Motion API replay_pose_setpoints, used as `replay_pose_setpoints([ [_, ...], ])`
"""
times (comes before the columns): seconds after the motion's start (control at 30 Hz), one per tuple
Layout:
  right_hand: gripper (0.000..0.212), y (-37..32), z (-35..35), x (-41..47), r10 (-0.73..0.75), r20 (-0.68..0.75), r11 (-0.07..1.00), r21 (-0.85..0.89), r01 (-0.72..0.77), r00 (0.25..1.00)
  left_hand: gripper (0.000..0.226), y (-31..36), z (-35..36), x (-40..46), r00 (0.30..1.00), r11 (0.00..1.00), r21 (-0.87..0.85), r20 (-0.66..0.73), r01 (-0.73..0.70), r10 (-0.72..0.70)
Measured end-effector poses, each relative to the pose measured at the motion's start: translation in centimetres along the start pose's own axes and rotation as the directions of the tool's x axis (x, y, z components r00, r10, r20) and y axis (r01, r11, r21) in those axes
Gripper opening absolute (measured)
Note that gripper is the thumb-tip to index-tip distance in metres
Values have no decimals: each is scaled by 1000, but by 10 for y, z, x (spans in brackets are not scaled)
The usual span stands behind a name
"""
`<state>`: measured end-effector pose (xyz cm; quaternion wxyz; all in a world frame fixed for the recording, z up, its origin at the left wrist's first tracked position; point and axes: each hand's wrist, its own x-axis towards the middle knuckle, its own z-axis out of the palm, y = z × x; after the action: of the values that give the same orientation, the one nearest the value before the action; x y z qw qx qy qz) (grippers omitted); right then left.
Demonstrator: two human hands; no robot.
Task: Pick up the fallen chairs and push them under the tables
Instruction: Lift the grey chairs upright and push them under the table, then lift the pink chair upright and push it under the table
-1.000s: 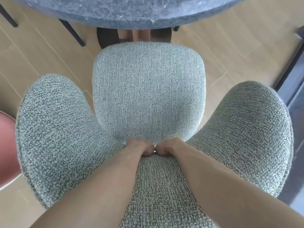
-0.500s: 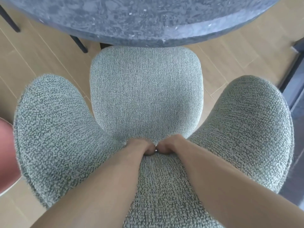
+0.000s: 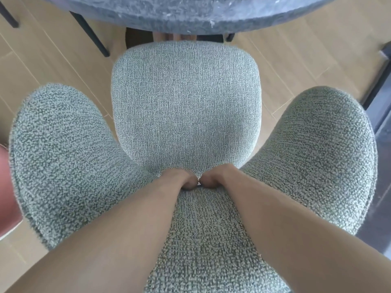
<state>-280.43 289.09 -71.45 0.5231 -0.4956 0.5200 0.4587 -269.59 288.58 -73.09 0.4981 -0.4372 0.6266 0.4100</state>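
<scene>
I am looking straight down at an upright chair (image 3: 186, 106) covered in grey-green woven cloth. Its seat faces the table (image 3: 190, 15), and the seat's front edge lies just short of the dark, speckled, rounded tabletop at the top of the view, not yet beneath it. The chair's curved back wraps out to both sides, close under the camera. My left hand (image 3: 179, 179) and right hand (image 3: 213, 178) sit side by side at the middle of the backrest, knuckles nearly touching, fingers curled down over its top edge and gripping it where it meets the seat. Both bare forearms run up from the bottom of the frame. Dark thin legs (image 3: 91, 34) stand on the pale wooden floor (image 3: 296, 56) under the table. A pink shape (image 3: 8, 187) shows at the left edge; I cannot tell what it is.
</scene>
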Motion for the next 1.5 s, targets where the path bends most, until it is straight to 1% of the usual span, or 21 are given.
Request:
replay_pose_setpoints([
  [0.07, 35, 0, -7, -11, -10, -77, 999, -49, 6, 997, 43, 1, -8, -11, 997, 999, -30, -76, -14, 11],
  [0.13, 31, 3, -14, -26, -14, -249, 999, -49, 2, 968, 30, 3, -19, -26, 966, 987, -145, -256, -67, 28],
  [0.17, 31, 5, -17, -34, -15, -345, 1000, -7, 14, 939, 28, 3, -24, -35, 935, 960, -254, -355, -115, 18],
  [0.23, 34, 5, -24, -51, 27, -512, 984, 163, 66, 859, 30, 5, -36, -55, 881, 839, -499, -471, -217, -52],
  [0.27, 35, 5, -25, -65, 62, -581, 956, 268, 119, 811, 31, 6, -40, -68, 865, 736, -618, -494, -277, -89],
  [0.33, 35, 0, -24, -96, 123, -679, 839, 460, 289, 724, 37, 10, -45, -101, 839, 466, -782, -526, -413, -139],
  [0.37, 35, -3, -18, -112, 129, -708, 765, 516, 385, 694, 39, 10, -43, -119, 825, 350, -814, -540, -463, -165],
  [0.4, 39, -6, -9, -134, 143, -715, 643, 593, 484, 684, 39, 12, -38, -143, 806, 268, -819, -560, -507, -190],
  [0.47, 48, -11, 10, -163, 178, -695, 365, 704, 610, 696, 39, 14, -26, -175, 776, 156, -809, -588, -567, -228],
  [0.5, 50, -12, 23, -178, 188, -706, 283, 705, 651, 683, 40, 14, -16, -191, 755, 136, -791, -611, -597, -239],
  [0.57, 51, -15, 51, -209, 199, -726, 188, 687, 702, 658, 44, 13, 9, -228, 695, 153, -740, -669, -655, -264],
  [0.67, 53, -21, 87, -252, 219, -750, 120, 656, 745, 625, 44, 9, 41, -277, 598, 168, -655, -747, -737, -290],
  [0.77, 52, -33, 127, -298, 240, -799, 75, 581, 810, 551, 31, 3, 75, -330, 517, 126, -568, -805, -813, -292],
  [0.93, 48, -60, 185, -368, 215, -873, 65, 460, 885, 438, 42, -3, 128, -410, 444, 84, -487, -843, -869, -304],
  [1.03, 47, -73, 208, -403, 207, -893, 35, 416, 909, 401, 43, -4, 149, -449, 425, 52, -464, -846, -884, -322],
  [1.13, 43, -88, 227, -433, 173, -914, 7, 373, 928, 366, 37, -5, 167, -480, 401, -25, -421, -843, -907, -359],
  [1.23, 40, -104, 237, -456, 93, -945, 25, 317, 948, 314, 30, -10, 182, -508, 312, -49, -320, -863, -946, -398],
  [1.37, 29, -130, 239, -477, -70, -960, 41, 268, 962, 271, 21, -41, 212, -539, 231, -92, -216, -807, -972, -543],
  [1.4, 27, -140, 237, -480, -108, -960, 46, 253, 966, 257, 22, -54, 222, -547, 221, -96, -204, -780, -974, -586],
  [1.47, 28, -157, 234, -484, -153, -951, 68, 260, 963, 267, 25, -80, 241, -560, 227, -100, -216, -711, -971, -665],
  [1.5, 30, -175, 236, -484, -210, -940, 90, 256, 962, 270, 26, -99, 258, -569, 216, -102, -207, -660, -973, -719],
])
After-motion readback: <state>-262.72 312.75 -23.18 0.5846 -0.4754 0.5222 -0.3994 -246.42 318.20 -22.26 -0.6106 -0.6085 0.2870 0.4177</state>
